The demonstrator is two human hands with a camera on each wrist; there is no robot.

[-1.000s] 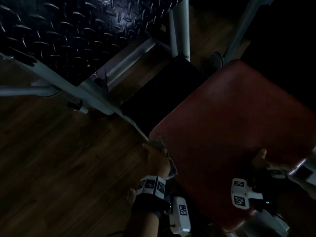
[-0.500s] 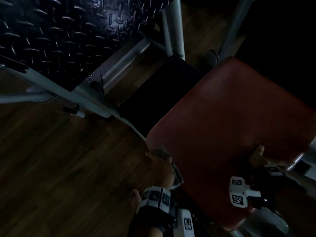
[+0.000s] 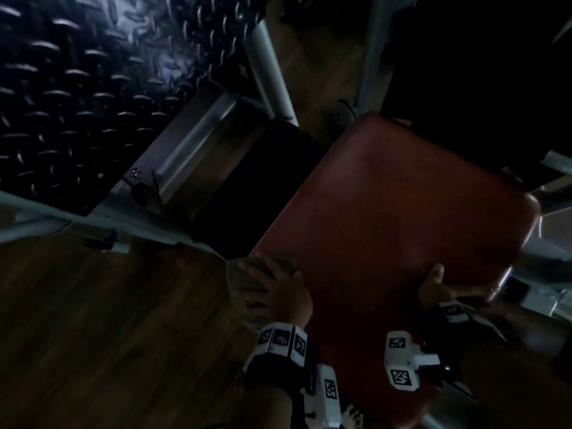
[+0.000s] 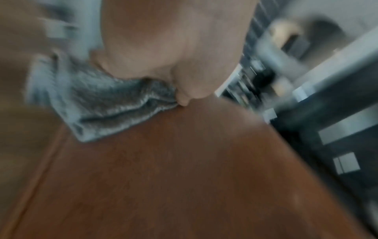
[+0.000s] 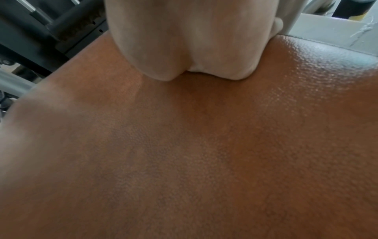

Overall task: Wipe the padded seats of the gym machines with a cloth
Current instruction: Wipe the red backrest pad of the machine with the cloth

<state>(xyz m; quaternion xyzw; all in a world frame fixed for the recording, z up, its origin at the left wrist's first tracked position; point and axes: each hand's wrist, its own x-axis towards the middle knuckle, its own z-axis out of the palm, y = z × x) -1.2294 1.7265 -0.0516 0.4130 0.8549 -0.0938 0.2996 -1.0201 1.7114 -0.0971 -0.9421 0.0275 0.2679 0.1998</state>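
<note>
The red padded seat [image 3: 387, 227] fills the middle and right of the head view. A grey cloth [image 3: 244, 277] is draped over its near-left corner, and my left hand [image 3: 278, 292] holds it there, fingers curled over the corner. The left wrist view is blurred: my left hand [image 4: 174, 48] presses the bunched cloth [image 4: 106, 103] onto the seat [image 4: 163, 177]. My right hand [image 3: 436, 283] grips the seat's right edge, thumb on top, fingers hidden past the edge. In the right wrist view my right hand [image 5: 192, 40] lies against the textured seat [image 5: 184, 145].
A black diamond-plate footplate [image 3: 77, 88] stands at the upper left, carried on grey metal frame tubes [image 3: 272, 66]. Dark wooden floor [image 3: 108, 335] lies to the left of the seat. A bare foot [image 3: 353, 419] shows at the bottom edge.
My left hand with the cloth has shifted a little on the seat's near-left corner, and more cloth now shows. My right hand has stayed on the seat's right edge.
</note>
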